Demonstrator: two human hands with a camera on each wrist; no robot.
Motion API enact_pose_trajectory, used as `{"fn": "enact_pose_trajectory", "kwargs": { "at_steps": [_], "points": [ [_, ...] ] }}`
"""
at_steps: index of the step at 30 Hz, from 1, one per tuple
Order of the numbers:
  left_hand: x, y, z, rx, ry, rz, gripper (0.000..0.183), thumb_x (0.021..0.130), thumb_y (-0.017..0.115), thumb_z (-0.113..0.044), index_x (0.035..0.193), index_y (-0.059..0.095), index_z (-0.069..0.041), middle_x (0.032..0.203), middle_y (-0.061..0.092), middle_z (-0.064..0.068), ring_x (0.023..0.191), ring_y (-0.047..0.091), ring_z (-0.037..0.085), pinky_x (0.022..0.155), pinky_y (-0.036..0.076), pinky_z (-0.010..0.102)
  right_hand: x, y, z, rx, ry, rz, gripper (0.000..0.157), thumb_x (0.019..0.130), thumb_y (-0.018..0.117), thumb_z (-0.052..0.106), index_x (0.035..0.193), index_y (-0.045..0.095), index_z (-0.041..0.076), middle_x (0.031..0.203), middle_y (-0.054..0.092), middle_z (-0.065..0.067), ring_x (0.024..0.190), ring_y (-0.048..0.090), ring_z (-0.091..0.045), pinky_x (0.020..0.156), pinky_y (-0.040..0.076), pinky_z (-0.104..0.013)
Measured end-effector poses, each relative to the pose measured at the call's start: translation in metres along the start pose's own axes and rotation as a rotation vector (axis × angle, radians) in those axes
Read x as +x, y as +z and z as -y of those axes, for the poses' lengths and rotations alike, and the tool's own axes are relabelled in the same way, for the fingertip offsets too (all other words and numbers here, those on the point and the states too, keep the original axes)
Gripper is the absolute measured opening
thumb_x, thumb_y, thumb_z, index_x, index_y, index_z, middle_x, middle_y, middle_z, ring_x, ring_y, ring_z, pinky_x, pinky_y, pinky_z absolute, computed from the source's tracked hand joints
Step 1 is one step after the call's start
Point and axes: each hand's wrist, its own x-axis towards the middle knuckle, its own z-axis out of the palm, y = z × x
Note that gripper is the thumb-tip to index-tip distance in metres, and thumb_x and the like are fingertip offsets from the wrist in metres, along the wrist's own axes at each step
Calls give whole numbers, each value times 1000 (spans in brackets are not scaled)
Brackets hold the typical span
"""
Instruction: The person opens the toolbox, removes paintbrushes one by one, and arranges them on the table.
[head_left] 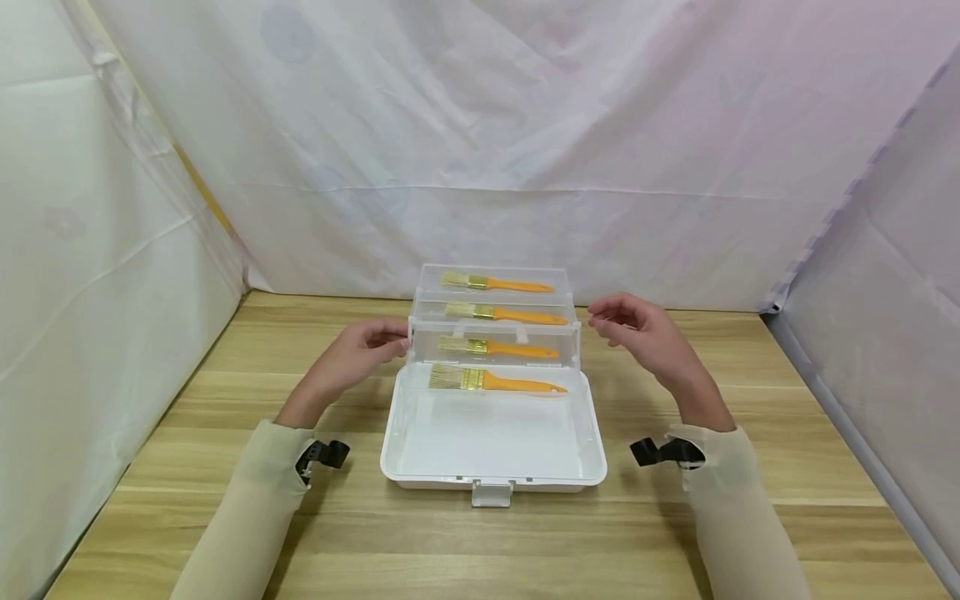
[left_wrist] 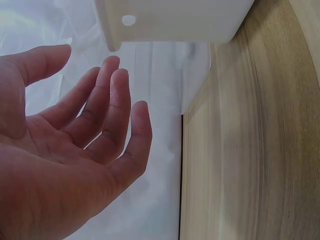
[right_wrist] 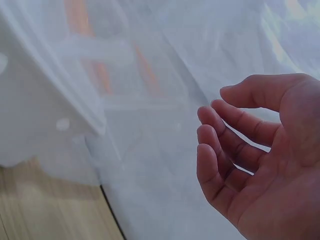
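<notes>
A white plastic box (head_left: 491,442) stands open on the table, with tiered clear trays (head_left: 429,346) raised at its back. Each visible tier bears a paintbrush with an orange handle: a top brush (head_left: 521,287), a middle brush (head_left: 528,317) and a lower brush (head_left: 521,349). A wider paintbrush (head_left: 525,386) lies at the back of the white base. Left of the trays is my left hand (head_left: 352,358), fingers loosely bent, holding nothing; its palm (left_wrist: 65,150) shows in the left wrist view. My right hand (head_left: 648,342) hovers off the trays' right side, likewise loosely bent and holding nothing.
The box's front latch (head_left: 491,493) hangs down toward me. Wood-grain tabletop (head_left: 480,558) surrounds the box. Pale cloth (head_left: 495,125) hangs behind the table, and more cloth closes in both sides.
</notes>
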Motion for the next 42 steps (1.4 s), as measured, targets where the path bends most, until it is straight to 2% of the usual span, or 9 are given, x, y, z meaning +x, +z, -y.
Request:
{"fn": "enact_pose_trajectory", "kwargs": {
  "at_steps": [7,13,18,23,29,33,39,42],
  "points": [
    [-1,1,-1,18,-2,-1,37,110,72,-22,137,70,3,128,75,15,121,68,31,104,54,47,-3,14,24,-46,-68,27,22,110,69,9,128,71,-3,118,73,-15,96,67,-22,79,56,-25],
    [-1,1,-2,18,-8,-3,36,109,73,-21,135,70,3,126,75,14,121,68,31,103,54,46,-7,28,37,-88,-106,91,18,109,70,9,126,73,3,115,75,-9,103,69,-21,83,56,-26],
    [0,1,-2,29,-8,-8,37,109,73,-23,136,70,3,128,75,14,123,68,31,105,54,48,-6,40,43,-135,-116,157,17,108,72,11,124,75,8,117,75,-11,104,69,-22,83,58,-32],
    [0,1,-2,28,-10,-9,38,109,73,-23,136,70,4,128,75,15,122,68,30,105,54,48,-5,49,44,-149,-139,220,17,109,72,13,124,75,6,118,76,-11,105,70,-21,84,59,-33],
    [-1,2,-4,28,-23,-9,36,109,72,-21,135,70,4,127,75,14,121,69,30,104,54,48,2,57,47,-184,-142,309,20,109,71,14,126,75,5,122,76,-6,110,71,-21,91,60,-39],
    [0,2,-5,32,-31,-11,35,110,72,-20,135,70,5,126,75,14,120,69,30,104,54,48,9,63,49,-214,-138,393,22,110,68,11,129,74,4,126,75,-9,114,71,-22,97,60,-44],
    [-1,2,-5,33,-40,-12,35,110,72,-19,135,70,4,126,75,14,121,68,31,104,54,49,19,75,55,-260,-178,486,20,108,67,5,127,74,1,120,76,-13,108,72,-21,96,60,-43],
    [-1,2,-6,31,-44,-13,34,109,72,-19,135,70,4,127,75,14,121,68,32,105,54,50,23,81,57,-286,-190,518,21,108,67,4,127,74,0,117,78,-10,107,73,-20,94,61,-41]
  ]
}}
